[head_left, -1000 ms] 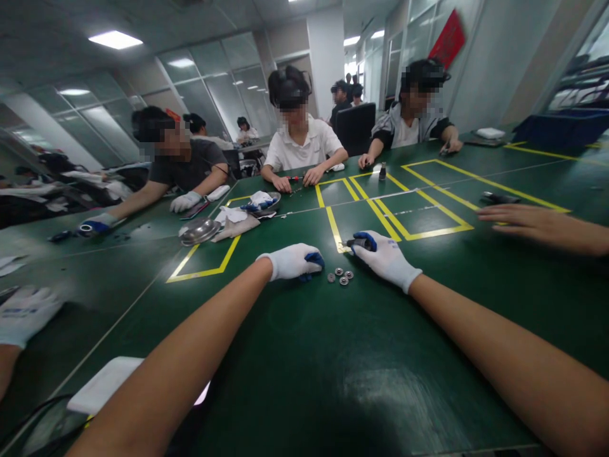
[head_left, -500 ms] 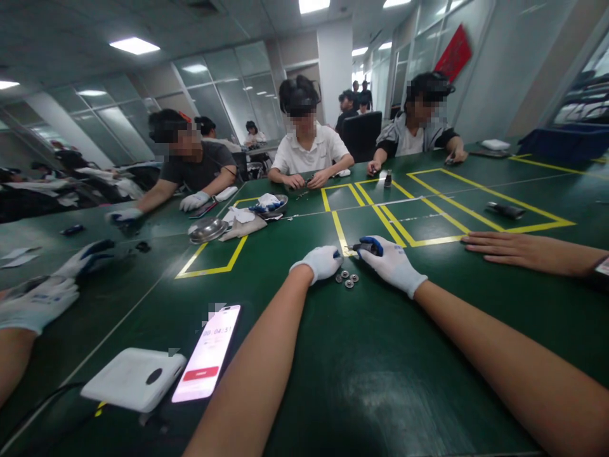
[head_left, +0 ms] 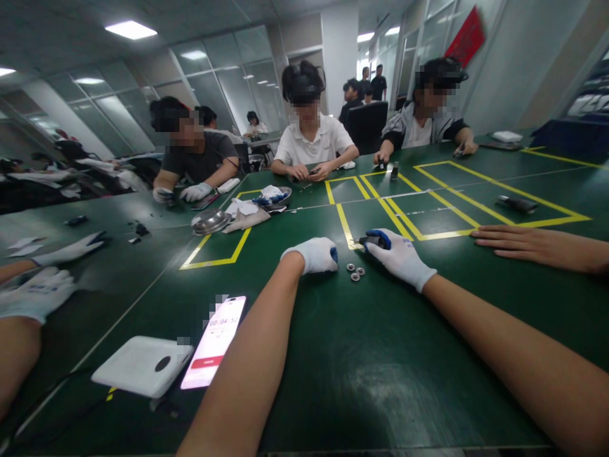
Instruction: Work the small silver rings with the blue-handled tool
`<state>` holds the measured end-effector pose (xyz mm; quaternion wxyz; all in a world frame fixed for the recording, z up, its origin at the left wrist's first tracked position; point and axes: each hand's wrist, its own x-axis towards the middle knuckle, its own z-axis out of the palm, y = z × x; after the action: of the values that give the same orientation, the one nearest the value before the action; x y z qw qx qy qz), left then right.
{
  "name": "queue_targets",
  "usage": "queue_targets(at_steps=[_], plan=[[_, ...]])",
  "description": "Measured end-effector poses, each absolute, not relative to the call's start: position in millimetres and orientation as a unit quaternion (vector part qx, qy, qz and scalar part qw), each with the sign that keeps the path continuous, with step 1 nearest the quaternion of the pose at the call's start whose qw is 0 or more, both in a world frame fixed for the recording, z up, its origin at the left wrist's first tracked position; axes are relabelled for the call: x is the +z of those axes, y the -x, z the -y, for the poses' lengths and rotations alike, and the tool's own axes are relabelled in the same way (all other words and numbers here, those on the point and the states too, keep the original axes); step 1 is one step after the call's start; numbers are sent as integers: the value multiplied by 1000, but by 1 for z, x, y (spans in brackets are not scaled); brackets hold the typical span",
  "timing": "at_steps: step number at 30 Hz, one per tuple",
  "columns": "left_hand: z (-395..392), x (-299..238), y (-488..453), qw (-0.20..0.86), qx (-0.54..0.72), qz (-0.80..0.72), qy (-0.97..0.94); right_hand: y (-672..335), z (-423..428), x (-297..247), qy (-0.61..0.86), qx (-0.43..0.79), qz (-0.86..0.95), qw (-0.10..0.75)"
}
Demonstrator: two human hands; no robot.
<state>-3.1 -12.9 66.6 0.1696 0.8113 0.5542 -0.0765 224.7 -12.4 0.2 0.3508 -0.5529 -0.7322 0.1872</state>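
My right hand point(head_left: 399, 254), in a white glove with blue fingers, is wrapped around a black cylindrical device point(head_left: 375, 242) with a shiny metal tip pointing left. To its left, my left hand point(head_left: 316, 255), gloved the same way, is closed with its fingers curled under. Whatever it may hold is hidden from view. Between the two hands, three small round metal pieces point(head_left: 355, 277) lie on the green table point(head_left: 371, 355), apart from both hands.
A phone point(head_left: 216, 339) showing a timer and a white box point(head_left: 143, 366) with a cable lie left of my forearm. Metal bowls point(head_left: 210, 222) and cloths stand farther off. A co-worker's bare hand point(head_left: 514, 244) rests at right; another's gloved hands point(head_left: 40, 292) are at left. Yellow tape marks the table.
My left hand has drawn away to the left from the round metal pieces, and fewer of them lie on the table. My right hand still holds the black device. The view has shifted slightly.
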Motion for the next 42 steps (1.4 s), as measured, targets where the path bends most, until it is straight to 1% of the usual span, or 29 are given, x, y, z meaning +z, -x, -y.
queue_targets(at_steps=[2,4,8,10,15,20,24,27,30,36,42], plan=[[14,66,1,107,-74,-579,-805,-225,12,-1,551,187,733,354],[15,64,-2,80,-81,-582,-805,-225,12,-1,554,188,730,353],[16,66,-2,137,-103,-539,-824,-225,12,0,556,189,731,348],[17,71,1,152,-95,-531,-828,-225,13,1,554,187,733,348],[18,71,-3,102,-49,-543,-832,-225,13,2,553,191,735,341],[19,60,-17,123,-50,-504,-853,-225,11,0,551,186,738,342],[24,67,-19,93,-43,-532,-840,-226,9,-4,544,183,741,347],[30,72,-22,109,-31,-543,-832,-226,8,-7,541,178,743,351],[36,69,-32,139,-21,-513,-847,-227,7,-8,542,174,743,351],[41,69,-43,140,-75,-466,-870,-227,8,-6,545,178,743,345],[50,60,-54,122,-60,-492,-860,-226,7,-7,544,182,738,356]])
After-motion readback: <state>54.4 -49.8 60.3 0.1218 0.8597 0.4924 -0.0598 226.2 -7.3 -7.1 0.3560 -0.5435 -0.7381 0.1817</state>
